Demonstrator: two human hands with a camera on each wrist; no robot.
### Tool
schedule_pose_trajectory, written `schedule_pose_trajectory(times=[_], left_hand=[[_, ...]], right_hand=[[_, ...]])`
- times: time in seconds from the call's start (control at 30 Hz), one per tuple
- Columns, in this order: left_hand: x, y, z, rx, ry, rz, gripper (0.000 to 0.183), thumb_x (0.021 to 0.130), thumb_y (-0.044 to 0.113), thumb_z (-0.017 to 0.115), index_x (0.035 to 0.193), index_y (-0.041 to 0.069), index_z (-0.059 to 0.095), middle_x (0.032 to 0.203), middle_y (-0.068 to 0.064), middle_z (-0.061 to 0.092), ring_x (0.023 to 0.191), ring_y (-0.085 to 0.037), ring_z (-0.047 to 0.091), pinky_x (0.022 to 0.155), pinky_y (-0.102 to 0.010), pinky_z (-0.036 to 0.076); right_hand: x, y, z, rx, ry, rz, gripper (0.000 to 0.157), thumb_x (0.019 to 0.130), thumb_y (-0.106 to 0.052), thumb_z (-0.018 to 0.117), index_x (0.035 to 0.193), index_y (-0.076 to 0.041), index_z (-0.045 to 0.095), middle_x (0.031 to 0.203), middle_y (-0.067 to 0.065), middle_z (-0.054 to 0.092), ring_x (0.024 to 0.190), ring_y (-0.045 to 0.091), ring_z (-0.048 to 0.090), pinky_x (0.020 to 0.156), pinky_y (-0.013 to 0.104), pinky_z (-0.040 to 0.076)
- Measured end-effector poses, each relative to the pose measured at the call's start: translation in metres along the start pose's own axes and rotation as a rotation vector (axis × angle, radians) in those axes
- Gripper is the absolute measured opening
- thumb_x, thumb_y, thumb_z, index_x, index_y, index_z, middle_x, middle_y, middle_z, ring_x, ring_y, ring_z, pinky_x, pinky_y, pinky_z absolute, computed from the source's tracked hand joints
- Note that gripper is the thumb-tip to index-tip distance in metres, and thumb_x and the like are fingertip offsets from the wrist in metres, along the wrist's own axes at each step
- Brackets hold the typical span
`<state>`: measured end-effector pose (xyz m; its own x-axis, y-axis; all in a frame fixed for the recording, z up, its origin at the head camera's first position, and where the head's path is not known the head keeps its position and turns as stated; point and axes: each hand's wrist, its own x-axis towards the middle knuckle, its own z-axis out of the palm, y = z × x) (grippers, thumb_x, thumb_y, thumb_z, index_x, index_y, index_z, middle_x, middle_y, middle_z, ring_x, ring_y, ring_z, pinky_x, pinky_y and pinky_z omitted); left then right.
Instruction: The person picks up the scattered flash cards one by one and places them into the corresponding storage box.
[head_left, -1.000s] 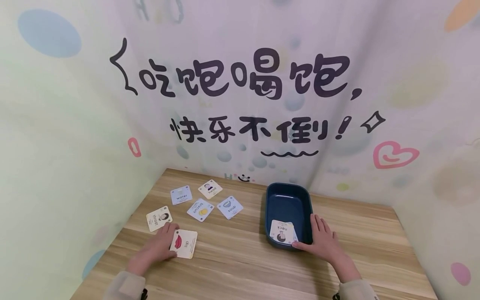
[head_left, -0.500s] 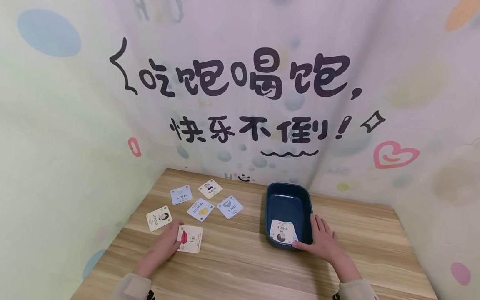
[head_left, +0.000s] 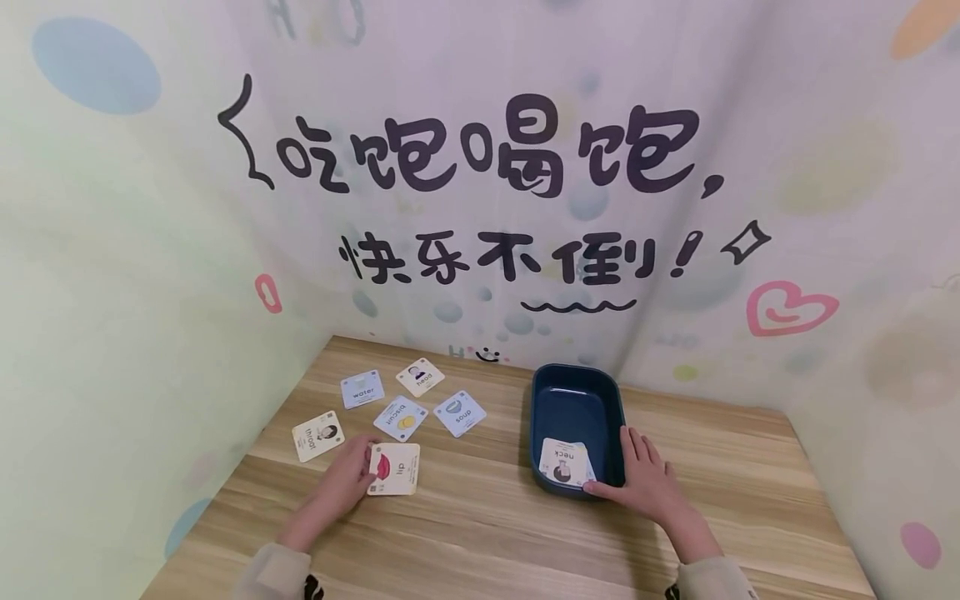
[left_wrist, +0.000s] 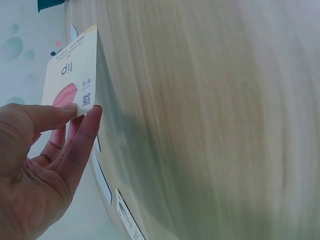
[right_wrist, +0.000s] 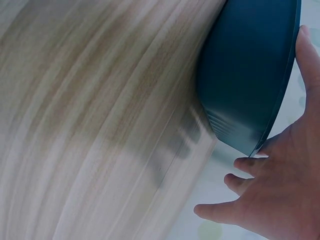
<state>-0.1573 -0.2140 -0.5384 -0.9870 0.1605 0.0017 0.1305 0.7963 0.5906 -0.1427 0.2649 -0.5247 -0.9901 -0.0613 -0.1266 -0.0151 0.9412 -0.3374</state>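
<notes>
My left hand [head_left: 347, 477] pinches a white card [head_left: 393, 469] printed "lip" with red lips. In the left wrist view, the thumb presses the face of the lip card [left_wrist: 70, 75] and fingers lie behind it; the card is tilted above the tabletop. My right hand [head_left: 651, 483] rests on a dark blue dish [head_left: 542, 408], its thumb at the near rim and the other fingers along the right side. The right wrist view has the fingers of the right hand [right_wrist: 280, 185] spread, touching the dish's rim [right_wrist: 287, 80]. Inside the dish, a "neck" card [head_left: 564, 463] partly covers a bluish card.
Left of the dish lie a "water" card [head_left: 363, 389], a "head" card [head_left: 421, 377], a "biscuit" card [head_left: 401, 418], a "soup" card [head_left: 460, 414] and a "throat" card [head_left: 318, 436]. A printed curtain [head_left: 480, 333] stands behind the wooden table [head_left: 480, 542].
My left hand has picked up the lip card and moved it rightward and slightly away from me. The right hand and the dish have stayed in place.
</notes>
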Motion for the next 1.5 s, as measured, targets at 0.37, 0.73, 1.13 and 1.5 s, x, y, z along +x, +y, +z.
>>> schedule_pose_trajectory(times=[0.37, 0.73, 1.13, 1.5], left_hand=[[0.008, 0.014, 0.006, -0.021, 0.005, 0.019, 0.053, 0.085, -0.005, 0.069, 0.134, 0.002, 0.049, 0.109, -0.009, 0.056, 0.088, -0.013, 0.052, 0.072, -0.024, 0.049], [0.015, 0.039, 0.011, -0.058, 0.009, 0.055, 0.052, 0.085, -0.004, 0.069, 0.133, 0.005, 0.049, 0.103, -0.006, 0.057, 0.083, -0.011, 0.052, 0.069, -0.024, 0.049], [0.029, 0.076, 0.023, -0.139, -0.001, 0.163, 0.054, 0.086, -0.005, 0.069, 0.135, 0.001, 0.046, 0.11, -0.011, 0.058, 0.08, -0.009, 0.055, 0.066, -0.02, 0.049], [0.042, 0.113, 0.033, -0.178, -0.016, 0.263, 0.052, 0.088, -0.004, 0.067, 0.135, 0.002, 0.046, 0.107, -0.01, 0.057, 0.083, -0.013, 0.059, 0.068, -0.021, 0.053]], right_hand=[[0.001, -0.001, -0.001, -0.019, 0.005, 0.0, 0.127, 0.072, -0.077, 0.067, 0.156, 0.004, 0.015, 0.161, 0.032, 0.016, 0.146, 0.055, 0.017, 0.109, 0.081, 0.018], [0.0, -0.001, -0.003, -0.04, 0.018, 0.006, 0.127, 0.071, -0.078, 0.066, 0.156, 0.002, 0.017, 0.162, 0.031, 0.015, 0.147, 0.055, 0.014, 0.107, 0.085, 0.008], [-0.002, 0.001, -0.003, -0.038, 0.021, 0.01, 0.127, 0.071, -0.078, 0.066, 0.156, 0.002, 0.018, 0.161, 0.033, 0.016, 0.146, 0.056, 0.014, 0.106, 0.086, 0.005], [0.0, 0.002, 0.0, -0.049, 0.0, 0.012, 0.127, 0.073, -0.079, 0.064, 0.157, 0.002, 0.014, 0.161, 0.032, 0.014, 0.147, 0.056, 0.012, 0.105, 0.086, 0.003]])
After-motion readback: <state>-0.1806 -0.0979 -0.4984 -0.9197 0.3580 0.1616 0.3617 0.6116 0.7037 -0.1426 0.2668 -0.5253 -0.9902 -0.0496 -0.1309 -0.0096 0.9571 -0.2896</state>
